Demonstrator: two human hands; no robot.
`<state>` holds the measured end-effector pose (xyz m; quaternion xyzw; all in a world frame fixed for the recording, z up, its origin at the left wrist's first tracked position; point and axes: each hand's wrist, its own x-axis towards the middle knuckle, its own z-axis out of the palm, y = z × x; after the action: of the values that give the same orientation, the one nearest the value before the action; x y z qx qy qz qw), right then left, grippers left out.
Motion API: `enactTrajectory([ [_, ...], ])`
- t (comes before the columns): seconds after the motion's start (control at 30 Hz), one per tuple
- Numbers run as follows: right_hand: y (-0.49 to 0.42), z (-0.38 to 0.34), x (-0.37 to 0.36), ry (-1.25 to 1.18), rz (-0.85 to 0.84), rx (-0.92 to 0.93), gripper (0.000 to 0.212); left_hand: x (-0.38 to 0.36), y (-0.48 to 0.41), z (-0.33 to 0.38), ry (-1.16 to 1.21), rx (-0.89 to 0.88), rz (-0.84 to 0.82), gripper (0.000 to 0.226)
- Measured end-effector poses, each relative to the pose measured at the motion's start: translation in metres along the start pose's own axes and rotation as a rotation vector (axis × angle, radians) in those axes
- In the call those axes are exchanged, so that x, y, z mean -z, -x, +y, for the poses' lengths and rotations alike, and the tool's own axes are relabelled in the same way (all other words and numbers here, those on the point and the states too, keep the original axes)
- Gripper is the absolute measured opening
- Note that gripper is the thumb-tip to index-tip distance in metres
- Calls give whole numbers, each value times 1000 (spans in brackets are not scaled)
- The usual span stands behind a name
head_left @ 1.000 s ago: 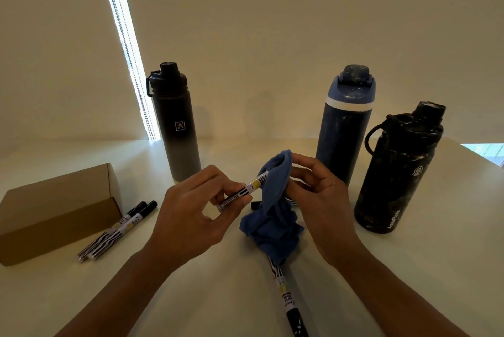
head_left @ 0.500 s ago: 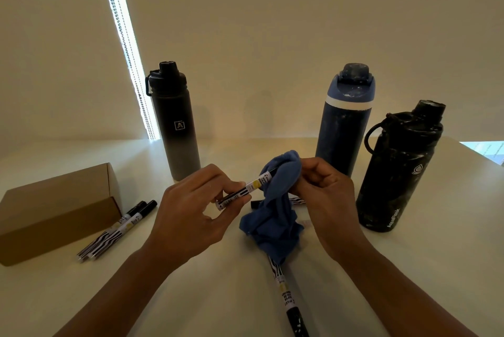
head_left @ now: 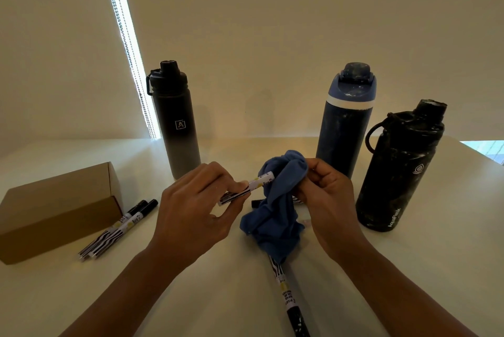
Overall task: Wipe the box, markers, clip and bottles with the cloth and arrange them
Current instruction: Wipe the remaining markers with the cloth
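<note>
Pinching the white-labelled marker (head_left: 245,189) by its near end, my left hand (head_left: 196,208) holds it above the surface (head_left: 409,282). My right hand (head_left: 330,200) has its fingers (head_left: 316,173) curled round the blue cloth (head_left: 275,216), which is bunched over the far end.

Risk 1: a hard pull could strip the marker from that light pinch.

Risk 2: the hanging cloth tail could drag the 2nd marker (head_left: 286,293), which lies beneath it.

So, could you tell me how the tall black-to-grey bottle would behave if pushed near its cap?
The tall black-to-grey bottle stands upright and narrow, so it would probably tip rather than slide. Its smooth round body may roll once down. Its weight is unclear: contents hidden.
</note>
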<state>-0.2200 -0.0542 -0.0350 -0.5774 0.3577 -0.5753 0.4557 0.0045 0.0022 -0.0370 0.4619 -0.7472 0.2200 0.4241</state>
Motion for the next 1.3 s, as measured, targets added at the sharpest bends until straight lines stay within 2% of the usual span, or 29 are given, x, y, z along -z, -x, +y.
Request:
enactTrajectory([
  [0.17,3,-3,-5,-5,-55,-9,23,-3,4,-2,-54,-14,-1,25],
  [0.43,2,1,-5,43,39,-43,14,-4,1,4,-96,-42,48,24],
  [0.6,4,-4,-8,-20,-20,-19,22,-5,4,3,-141,-80,48,23],
  [0.7,2,-3,-5,27,50,-5,10,-7,3,2,-147,-82,57,23],
  [0.87,0,-1,-4,-7,144,-32,19,-4,-1,8,-20,50,71,25],
  [0.97,-2,0,-3,-77,101,-65,19,1,-3,7,142,230,115,23],
  [1.03,0,2,-8,-40,47,-110,20,2,-3,6,199,299,117,23],
  [1.2,5,-4,-18,-18,-12,-91,16,-6,-2,14,229,256,29,22],
  [1.3,5,-11,-14,-53,9,-63,16,-6,-2,13,257,268,-37,36],
])
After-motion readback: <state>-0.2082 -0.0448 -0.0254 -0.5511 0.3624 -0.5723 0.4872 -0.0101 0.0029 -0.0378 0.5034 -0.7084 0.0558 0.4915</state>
